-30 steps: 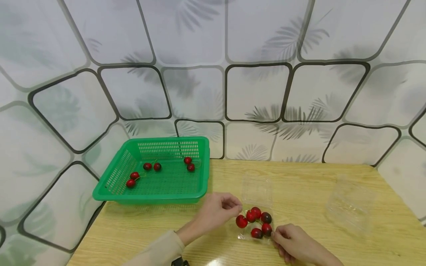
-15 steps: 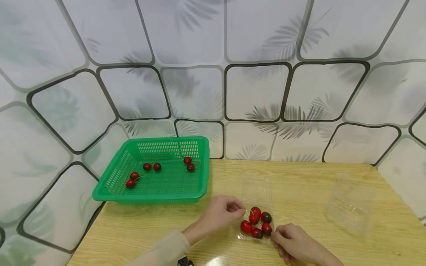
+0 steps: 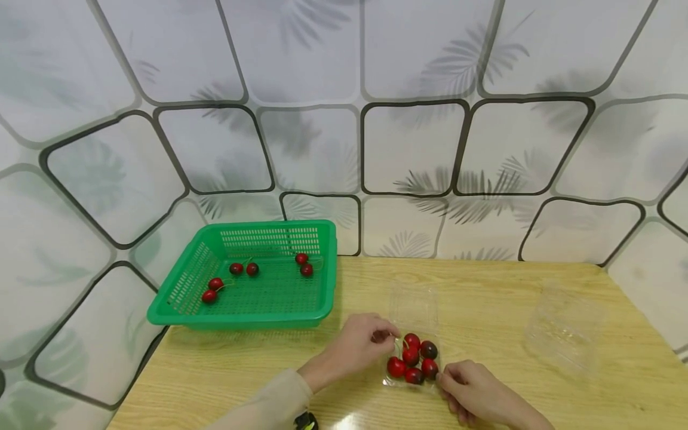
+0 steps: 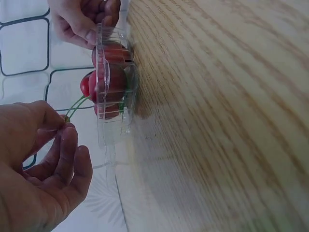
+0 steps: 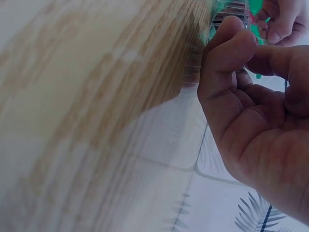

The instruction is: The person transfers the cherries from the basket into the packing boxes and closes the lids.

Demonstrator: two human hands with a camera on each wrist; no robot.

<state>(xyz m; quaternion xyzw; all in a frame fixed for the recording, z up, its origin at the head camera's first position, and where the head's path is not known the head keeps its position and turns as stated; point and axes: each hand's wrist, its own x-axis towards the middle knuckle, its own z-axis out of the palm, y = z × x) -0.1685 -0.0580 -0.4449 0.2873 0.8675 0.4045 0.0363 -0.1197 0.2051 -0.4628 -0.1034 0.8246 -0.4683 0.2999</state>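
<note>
Several red cherries [image 3: 411, 356] lie in a clear plastic clamshell box [image 4: 107, 133] on the wooden table, its lid [image 3: 414, 303] folded back away from me. My left hand [image 3: 359, 347] is at the box's left side. Its thumb and forefinger pinch the tips of two green cherry stems [image 4: 76, 103], and the cherries on them sit in the box. At the near right corner, my right hand [image 3: 477, 391] pinches the box edge between thumb and curled forefinger. In the right wrist view the fingers [image 5: 231, 53] hide most of the box.
A green plastic basket [image 3: 258, 325] stands at the left with several paired cherries [image 3: 215, 284] inside. Another clear plastic container [image 3: 564, 334] is on the right of the table [image 3: 494, 298]. A patterned wall covering [image 3: 414, 149] rises behind the table's back edge.
My left hand has moved slightly right and toward the box, lowering its cherry pair from the left rim in among the others. The right hand has stayed at the box corner.
</note>
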